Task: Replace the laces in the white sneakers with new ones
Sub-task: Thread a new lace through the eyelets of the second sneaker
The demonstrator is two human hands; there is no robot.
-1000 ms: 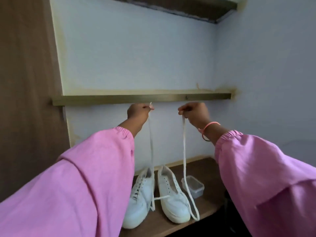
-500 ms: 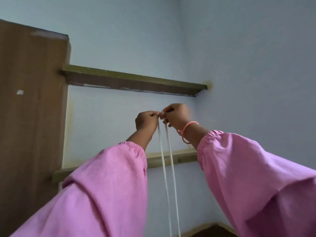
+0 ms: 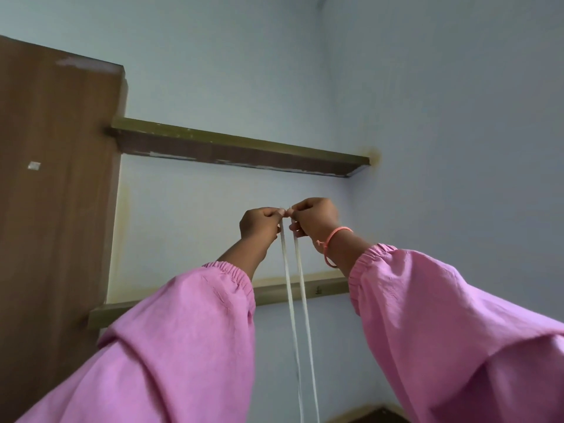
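A white shoelace [image 3: 293,300] hangs in two strands from my raised hands down past the bottom of the view. My left hand [image 3: 261,224] pinches one end of the lace, fingers curled. My right hand [image 3: 314,216], with an orange band on its wrist, pinches the other end. The two hands touch at the fingertips in front of the wall. The white sneakers are out of view below.
Two wooden shelves cross the wall: an upper shelf [image 3: 238,151] and a lower shelf [image 3: 323,290] behind my arms. A brown wooden panel [image 3: 55,209] stands at the left. Pale blue walls meet in a corner at the right.
My hands have come together from apart, bringing the lace ends side by side. The view tilted up, so the sneakers and the small plastic box dropped out of sight.
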